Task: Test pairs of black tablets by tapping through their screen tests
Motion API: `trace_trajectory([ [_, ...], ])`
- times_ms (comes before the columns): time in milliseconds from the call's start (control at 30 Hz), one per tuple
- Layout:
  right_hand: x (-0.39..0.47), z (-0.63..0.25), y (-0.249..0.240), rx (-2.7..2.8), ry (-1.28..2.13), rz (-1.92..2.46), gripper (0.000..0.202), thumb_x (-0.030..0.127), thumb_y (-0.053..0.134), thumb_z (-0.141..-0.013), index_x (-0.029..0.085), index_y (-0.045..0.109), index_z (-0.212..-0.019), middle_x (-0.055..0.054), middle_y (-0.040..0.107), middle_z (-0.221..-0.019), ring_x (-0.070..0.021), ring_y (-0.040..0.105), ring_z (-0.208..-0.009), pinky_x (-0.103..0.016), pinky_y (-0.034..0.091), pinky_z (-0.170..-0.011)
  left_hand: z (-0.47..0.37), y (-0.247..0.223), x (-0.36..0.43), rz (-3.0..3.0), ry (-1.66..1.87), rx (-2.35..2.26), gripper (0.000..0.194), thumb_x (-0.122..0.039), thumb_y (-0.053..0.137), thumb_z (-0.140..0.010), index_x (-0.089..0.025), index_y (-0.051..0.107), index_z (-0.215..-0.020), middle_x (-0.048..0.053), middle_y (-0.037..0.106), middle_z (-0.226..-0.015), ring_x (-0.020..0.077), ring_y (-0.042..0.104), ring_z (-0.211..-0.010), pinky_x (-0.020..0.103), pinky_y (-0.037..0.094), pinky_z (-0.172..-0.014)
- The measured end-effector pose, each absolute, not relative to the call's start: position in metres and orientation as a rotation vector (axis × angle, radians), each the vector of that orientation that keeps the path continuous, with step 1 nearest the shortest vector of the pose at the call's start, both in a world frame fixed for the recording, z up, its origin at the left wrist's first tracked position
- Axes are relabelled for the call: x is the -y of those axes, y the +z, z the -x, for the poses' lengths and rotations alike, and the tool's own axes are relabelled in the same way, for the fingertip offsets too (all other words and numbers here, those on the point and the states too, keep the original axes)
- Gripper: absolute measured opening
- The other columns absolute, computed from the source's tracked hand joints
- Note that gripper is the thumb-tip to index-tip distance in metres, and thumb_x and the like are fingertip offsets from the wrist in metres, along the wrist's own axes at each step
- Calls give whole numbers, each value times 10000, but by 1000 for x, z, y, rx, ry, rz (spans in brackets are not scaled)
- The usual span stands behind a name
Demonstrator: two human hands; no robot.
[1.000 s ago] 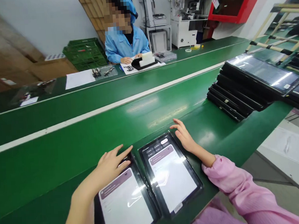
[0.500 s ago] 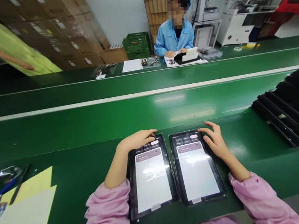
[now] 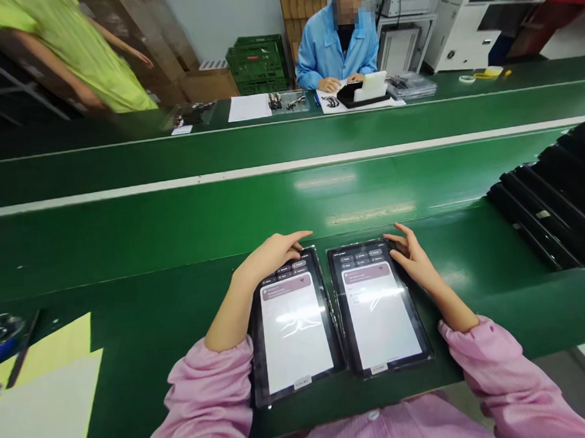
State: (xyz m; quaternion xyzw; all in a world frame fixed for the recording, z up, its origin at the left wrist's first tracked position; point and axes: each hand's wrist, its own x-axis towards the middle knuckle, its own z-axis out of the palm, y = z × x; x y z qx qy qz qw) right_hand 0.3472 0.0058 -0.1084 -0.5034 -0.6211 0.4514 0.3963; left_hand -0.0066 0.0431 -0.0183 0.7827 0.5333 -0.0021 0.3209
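Note:
Two black tablets with lit screens lie side by side on the green bench in front of me, a narrow gap between them. My left hand (image 3: 274, 257) rests over the top of the left tablet (image 3: 297, 335), its fingers stretched out and its fingertips near the upper right corner. At the upper right corner of the right tablet (image 3: 384, 323) is my right hand (image 3: 411, 259), with fingers apart and fingertips by the edge. Neither hand grips anything. Each screen has a panel of small dark buttons above a pale page with a mauve banner.
Several black flat devices (image 3: 555, 210) stand leaning in a row at right. Yellow and white paper sheets (image 3: 49, 396) with a dark pen (image 3: 25, 348) lie at left. A raised green ledge (image 3: 182, 220) runs behind. Across it sits a co-worker in blue (image 3: 333, 49); another person in yellow-green (image 3: 80, 53) stands far left.
The pink highlighted button on each tablet has turned dark. My fingertips have shifted slightly at the tablets' upper corners. The person in yellow-green has moved right, and my view has tilted down.

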Motion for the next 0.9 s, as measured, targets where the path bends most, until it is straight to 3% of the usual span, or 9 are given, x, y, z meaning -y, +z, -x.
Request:
trace_trajectory([
  [67, -6, -350, -106, 1476, 1263, 1269, 698, 501, 579, -913, 298, 245, -1491, -139, 549, -1428, -275, 462, -1382, -541, 290, -1189, 6, -16, -41, -2074, -10, -1412, 512, -246, 399, -983, -250, 418, -1495, 78, 716, -1218, 230, 683, -1073, 319, 494, -900],
  [133, -4, -352, -101, 1501, 1370, 1249, 821, 528, 646, -876, 308, 188, -1521, -138, 449, -1527, -275, 370, -1449, -522, 241, -1217, 4, -14, -35, -2122, -103, -1331, 596, -324, 470, -975, -240, 319, -1545, 110, 629, -1372, 256, 621, -1206, 347, 470, -973],
  [233, 2, -354, -92, 1717, 1407, 1199, 1149, 513, 807, -748, 288, 39, -1573, -145, 160, -1659, -295, 134, -1530, -503, 135, -1243, 2, -12, -23, -2208, -283, -1206, 940, -396, 664, -864, -265, 88, -1595, 155, 329, -1610, 319, 375, -1447, 475, 325, -1145],
  [333, 5, -355, -88, 1904, 1354, 1121, 1245, 464, 834, -729, 259, -42, -1589, -136, -33, -1676, -307, -1, -1536, -492, 71, -1245, -1, -12, -12, -2285, -452, -1193, 1221, -408, 776, -759, -279, -121, -1576, 236, 111, -1650, 380, 120, -1527, 626, 153, -1178],
  [400, 5, -355, -88, 1962, 1337, 1087, 1242, 439, 825, -741, 253, -60, -1593, -129, -58, -1676, -314, -15, -1535, -488, 50, -1245, -4, -14, -7, -2310, -516, -1183, 1315, -417, 810, -717, -263, -189, -1558, 290, 49, -1635, 408, 45, -1526, 664, 120, -1165],
  [500, 6, -355, -88, 2009, 1327, 1107, 1272, 404, 850, -707, 242, -42, -1600, -130, -71, -1674, -340, -63, -1527, -510, 34, -1239, -12, -16, -2, -2332, -556, -1246, 1343, -409, 827, -684, -234, -175, -1560, 328, 82, -1620, 437, 66, -1518, 691, 111, -1152],
  [667, 4, -359, -83, 1818, 1387, 1107, 1249, 350, 892, -635, 289, 84, -1586, -130, 98, -1666, -321, 56, -1535, -502, 122, -1240, -13, -13, -4, -2311, -538, -1282, 1349, -397, 832, -662, -213, -159, -1559, 291, 137, -1631, 405, 110, -1524, 663, 109, -1173],
  [767, 4, -369, -84, 1599, 1423, 1181, 907, 335, 840, -676, 310, 370, -1452, -117, 374, -1554, -303, 308, -1477, -497, 332, -1180, -7, -12, -11, -2295, -445, -1240, 1165, -372, 767, -737, -245, -42, -1566, 220, 212, -1632, 365, 209, -1508, 614, 144, -1190],
  [900, 15, -380, -93, 1487, 1391, 1329, 455, 333, 801, -672, 238, 625, -1080, -100, 648, -1195, -296, 635, -1156, -486, 518, -1020, -4, -15, -18, -2278, -378, -1214, 853, -252, 742, -768, -305, 284, -1486, 139, 379, -1544, 338, 387, -1414, 500, 315, -1148],
])
